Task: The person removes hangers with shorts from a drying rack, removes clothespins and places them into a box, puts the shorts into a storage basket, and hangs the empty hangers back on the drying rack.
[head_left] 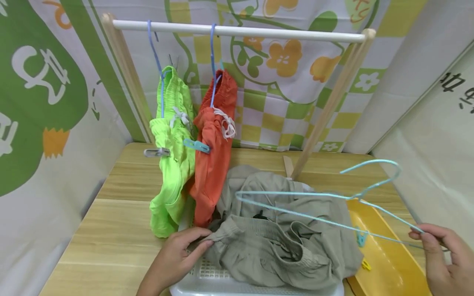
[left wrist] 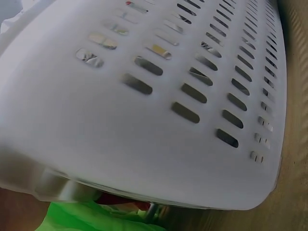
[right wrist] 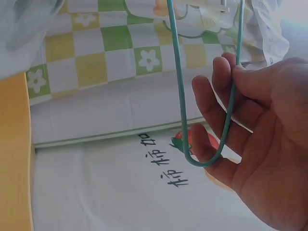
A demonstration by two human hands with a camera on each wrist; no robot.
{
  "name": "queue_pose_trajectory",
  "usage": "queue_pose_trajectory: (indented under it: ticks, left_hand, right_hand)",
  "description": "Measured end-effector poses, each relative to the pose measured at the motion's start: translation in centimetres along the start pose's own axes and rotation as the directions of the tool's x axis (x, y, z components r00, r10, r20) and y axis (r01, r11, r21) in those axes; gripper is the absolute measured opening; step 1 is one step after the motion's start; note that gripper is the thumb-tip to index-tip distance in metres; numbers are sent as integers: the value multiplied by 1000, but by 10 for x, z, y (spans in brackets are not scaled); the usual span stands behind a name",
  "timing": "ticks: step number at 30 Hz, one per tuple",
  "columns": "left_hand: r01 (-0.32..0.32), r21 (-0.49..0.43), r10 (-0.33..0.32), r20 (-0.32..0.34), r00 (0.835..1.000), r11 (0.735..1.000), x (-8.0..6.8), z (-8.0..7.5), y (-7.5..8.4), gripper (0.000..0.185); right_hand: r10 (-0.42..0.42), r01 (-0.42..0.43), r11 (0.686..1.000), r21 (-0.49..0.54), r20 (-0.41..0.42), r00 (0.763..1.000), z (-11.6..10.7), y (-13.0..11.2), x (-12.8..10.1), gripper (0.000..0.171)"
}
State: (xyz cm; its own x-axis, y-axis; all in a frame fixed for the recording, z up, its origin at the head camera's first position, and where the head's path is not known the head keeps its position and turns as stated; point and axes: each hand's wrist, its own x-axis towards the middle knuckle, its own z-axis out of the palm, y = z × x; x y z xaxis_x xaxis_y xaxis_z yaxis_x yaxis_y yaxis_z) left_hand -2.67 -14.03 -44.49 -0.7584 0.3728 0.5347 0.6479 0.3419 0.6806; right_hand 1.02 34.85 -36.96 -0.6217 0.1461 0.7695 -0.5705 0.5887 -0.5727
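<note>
My left hand (head_left: 176, 260) pinches the elastic waistband of khaki-grey trousers (head_left: 266, 255) between thumb and fingers. The trousers lie bunched over a white laundry basket (head_left: 211, 287), whose slotted wall fills the left wrist view. At the right, my right hand (head_left: 446, 257) grips one end of a light-blue clothes hanger (head_left: 296, 194). Its long wire stretches leftward above the trousers, hook pointing up and away. In the right wrist view, thumb and fingertips close round the wire near the hanger's rounded end.
A drying rack with a white rail (head_left: 259, 32) stands behind. On it hang bright green trousers (head_left: 174, 164) and orange-red trousers (head_left: 212, 164), each with a clothes peg. To the right sits a yellow tray (head_left: 389, 259) with a teal peg (head_left: 361, 238) and a yellow peg (head_left: 365, 264).
</note>
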Motion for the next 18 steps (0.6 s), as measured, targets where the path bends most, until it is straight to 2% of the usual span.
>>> queue_pose_trajectory:
  ticks: [4, 6, 8, 10, 13, 15, 18]
  left_hand:
    - [-29, -2, 29, -5, 1000, 1000, -1, 1, -2, 22]
    - [-45, 0, 45, -11, 999, 999, -1, 2, -3, 18]
    - [-63, 5, 63, -13, 998, 998, -1, 3, -3, 15]
    - [-74, 10, 75, -17, 997, 997, -1, 3, -2, 14]
    - [-73, 19, 73, -27, 997, 997, -1, 3, -1, 16]
    - [-80, 34, 81, -46, 996, 996, -1, 3, -1, 19]
    - [-102, 43, 105, -76, 992, 994, -1, 4, -3, 20]
  right_hand:
    - [24, -13, 990, 144, -70, 997, 3, 1, 2, 16]
    - [34, -17, 968, 251, -63, 997, 4, 2, 3, 17]
    - [43, -29, 957, 289, -41, 998, 5, 1, 5, 19]
    - [47, -44, 962, 270, -3, 999, 4, 0, 7, 22]
    - [34, -42, 986, 159, 57, 998, 7, -3, 12, 24]
    - [33, -43, 992, 120, 85, 996, 10, -7, 17, 24]
    - [64, -75, 990, 121, 95, 993, 16, -14, 25, 24]
